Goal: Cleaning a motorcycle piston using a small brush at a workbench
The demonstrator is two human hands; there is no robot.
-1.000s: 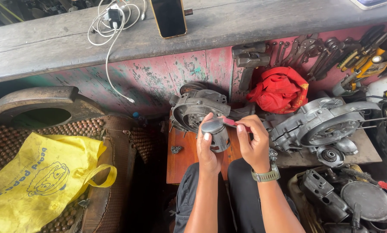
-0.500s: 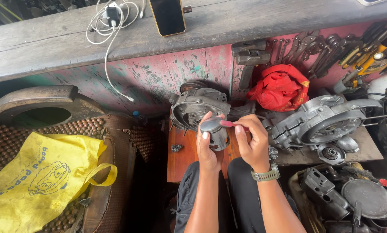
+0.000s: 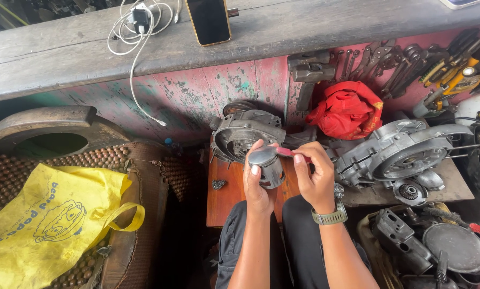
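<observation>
Grey piston [image 3: 265, 163] cupped upright in left hand [image 3: 257, 184], right hand [image 3: 315, 174] pinching red-handled tool [image 3: 286, 152].

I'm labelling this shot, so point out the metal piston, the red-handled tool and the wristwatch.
metal piston [image 3: 268, 163]: head view, on its grey side wall below the crown.
red-handled tool [image 3: 286, 152]: head view, on the handle between crown and right fingers.
wristwatch [image 3: 330, 218]: head view, on the band across the right wrist.

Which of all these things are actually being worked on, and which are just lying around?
In hand:
left hand holding a grey piston
right hand holding a red-handled tool against the piston's top

Lying about:
engine casing
red cloth
phone
white cable
yellow bag
hanging spanners
</observation>
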